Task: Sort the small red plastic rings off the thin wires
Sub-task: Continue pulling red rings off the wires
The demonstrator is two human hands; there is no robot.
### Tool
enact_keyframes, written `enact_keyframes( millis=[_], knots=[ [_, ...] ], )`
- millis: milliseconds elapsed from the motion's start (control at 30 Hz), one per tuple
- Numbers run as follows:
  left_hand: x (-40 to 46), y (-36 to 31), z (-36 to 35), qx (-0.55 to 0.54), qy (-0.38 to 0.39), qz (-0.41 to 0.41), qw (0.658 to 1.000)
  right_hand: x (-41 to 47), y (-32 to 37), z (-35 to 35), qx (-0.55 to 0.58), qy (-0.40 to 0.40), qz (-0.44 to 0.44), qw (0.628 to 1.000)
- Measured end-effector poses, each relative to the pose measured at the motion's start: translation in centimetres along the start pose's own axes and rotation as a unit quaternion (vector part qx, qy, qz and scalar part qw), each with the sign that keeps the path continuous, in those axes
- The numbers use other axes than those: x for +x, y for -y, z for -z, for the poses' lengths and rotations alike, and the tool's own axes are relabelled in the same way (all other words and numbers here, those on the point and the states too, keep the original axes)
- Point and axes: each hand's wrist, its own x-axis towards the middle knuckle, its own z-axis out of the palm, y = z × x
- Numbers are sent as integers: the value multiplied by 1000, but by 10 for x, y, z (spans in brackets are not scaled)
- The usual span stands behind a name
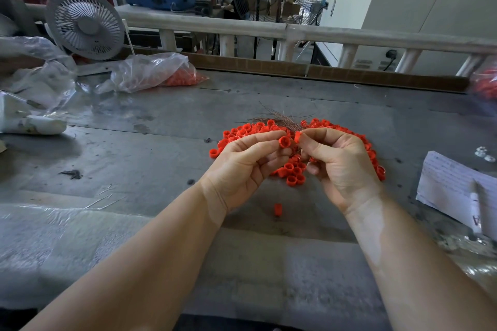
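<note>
A heap of small red plastic rings point(291, 173) lies on the grey table point(161, 142), spreading out behind and under both hands. A bundle of thin brown wires point(279, 117) fans out at the heap's far edge. My left hand point(250, 166) pinches one red ring point(284, 141) between thumb and fingertips. My right hand point(338, 161) pinches another red ring point(297, 137) close beside it, and the two rings almost touch. A single ring point(277, 209) lies apart, nearer to me between my wrists.
A clear plastic bag with red rings point(161, 72) lies at the back left beside a white fan point(84, 23) and crumpled plastic. A written paper sheet with a pen point(462, 191) sits at the right. A wooden rim point(349, 74) borders the table's far edge.
</note>
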Motion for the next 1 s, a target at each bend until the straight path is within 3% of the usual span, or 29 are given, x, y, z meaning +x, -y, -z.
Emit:
enact_keyframes(
  millis=[700,1000],
  knots=[
    [0,1,1,1,11,0,1000,-1,3,-2,92,26,-145,985],
    [-1,0,1,1,24,-1,1000,-1,2,-2,110,34,-160,980]
  ],
)
